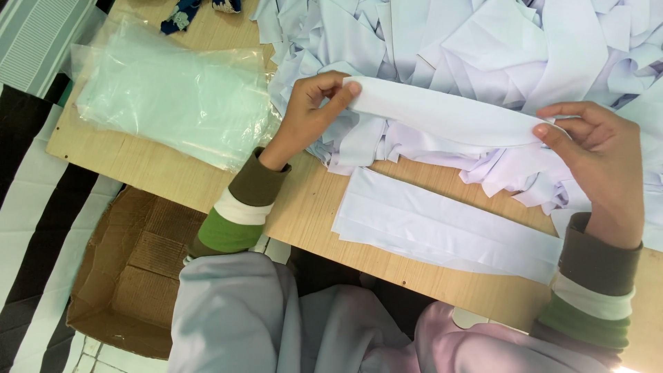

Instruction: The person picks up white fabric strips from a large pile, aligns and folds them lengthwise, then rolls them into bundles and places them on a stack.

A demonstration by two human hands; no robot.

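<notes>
**White strip stretched between two hands**

White fabric strip (442,114) runs lengthwise left to right, dipping slightly toward the right, held just above the heap of white fabric pieces (483,41) on the wooden table (311,214). Left hand (311,114) pinches its left end between thumb and fingers, wrist bent upward. Right hand (597,155) pinches the right end, fingers curled. Stacked flat strips (442,224) lie nearer the person.

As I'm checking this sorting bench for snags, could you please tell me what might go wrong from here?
The long white fabric strip is pinched only at its ends by the left hand and right hand, so a loose grip could drop it into the heap of white fabric pieces. The neat stack of flat white strips lies near the wooden table's edge and might slide off.
</notes>
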